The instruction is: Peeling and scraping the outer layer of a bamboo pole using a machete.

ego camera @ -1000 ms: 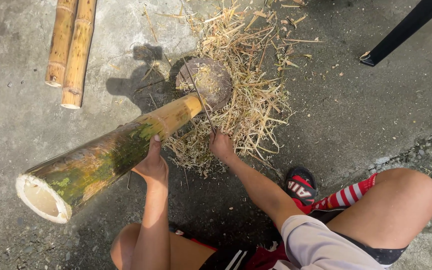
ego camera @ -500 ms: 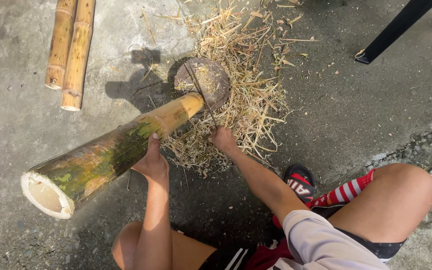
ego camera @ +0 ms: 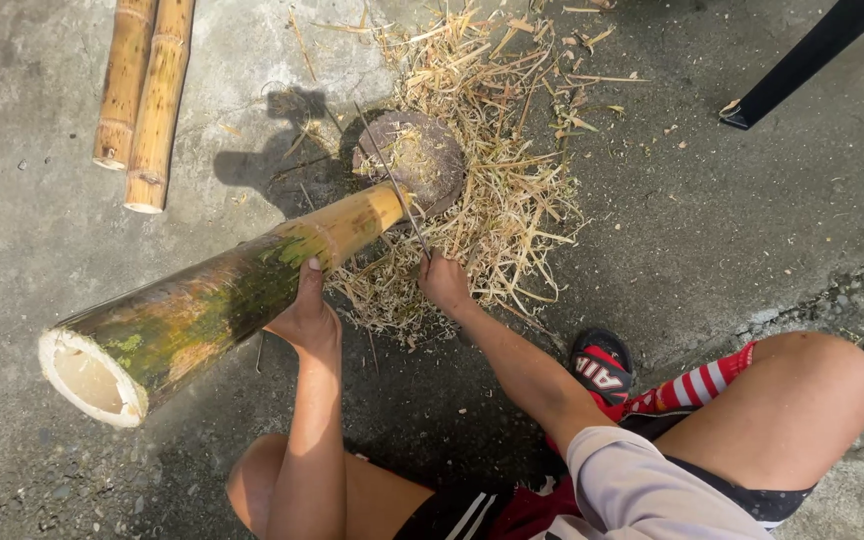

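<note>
A thick green-and-yellow bamboo pole (ego camera: 222, 305) lies slanted across the concrete floor (ego camera: 702, 220), its hollow cut end toward the camera at lower left and its far end propped on a round wooden block (ego camera: 422, 155). It looks heavy, rigid and thick-walled, with a smooth, waxy skin that could slide under the palm; the safest hold seems to be around the mid-section, well back from the end being cut, where the curve fills the grip.

The left hand (ego camera: 304, 318) grips the pole from below and beside, thumb pressed up on the green skin, steadying it on the block.

A heap of pale bamboo shavings (ego camera: 492, 190) spreads around the block and under the pole's far end; they look light, dry and loose.

Two slimmer yellow bamboo lengths (ego camera: 142, 95) lie side by side at upper left, well apart from the work.

The right hand (ego camera: 444, 282) is clenched on the handle of a long thin blade (ego camera: 392, 180), which stands against the pole's far end. The blade looks stiff and sharp, best held only by its handle.
</note>
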